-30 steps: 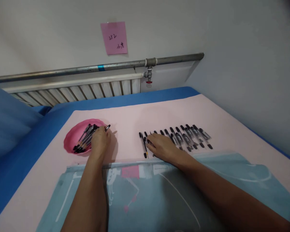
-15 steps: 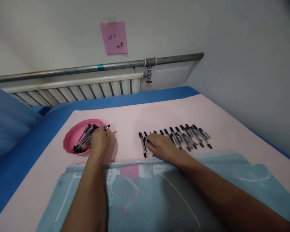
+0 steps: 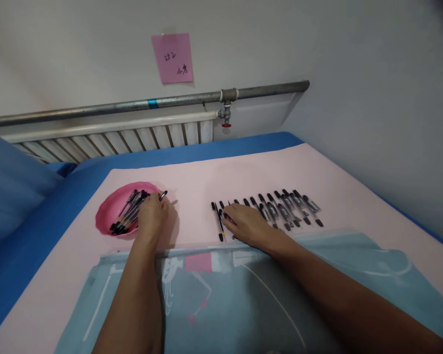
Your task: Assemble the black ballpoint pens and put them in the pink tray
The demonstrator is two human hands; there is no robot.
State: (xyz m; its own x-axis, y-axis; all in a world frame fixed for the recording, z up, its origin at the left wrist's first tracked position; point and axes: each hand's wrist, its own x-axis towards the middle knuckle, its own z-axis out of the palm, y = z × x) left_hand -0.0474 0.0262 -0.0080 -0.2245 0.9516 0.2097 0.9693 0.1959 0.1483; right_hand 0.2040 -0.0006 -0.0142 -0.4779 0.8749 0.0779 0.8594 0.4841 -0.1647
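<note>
My left hand point(image 3: 152, 215) is closed at the right rim of a pink bowl point(image 3: 102, 216), its fingers curled over a pen point(image 3: 163, 194) whose black end juts out past the knuckles. Inside the bowl several clear-barrelled pens with black caps point(image 3: 130, 215) lie slanted in a pile. My right hand point(image 3: 245, 220) rests low over the left part of a row of similar pens point(image 3: 286, 211). Its fingers are bent together round a pen with a black end point(image 3: 222, 214), mostly hidden beneath them. Just left of those fingertips lies another black-ended pen point(image 3: 217, 221).
Pink sheeting point(image 3: 192, 187) covers the blue-edged surface. A light blue printed cloth point(image 3: 214, 305) lies in front, under my forearms. Behind are a white radiator point(image 3: 143, 137), a metal pipe point(image 3: 107, 109) with a red-handled valve point(image 3: 226, 125), and a pink note point(image 3: 173, 59) on the wall.
Both hands and the pens stay practically where they were. Only a very slight shift of the whole view shows.
</note>
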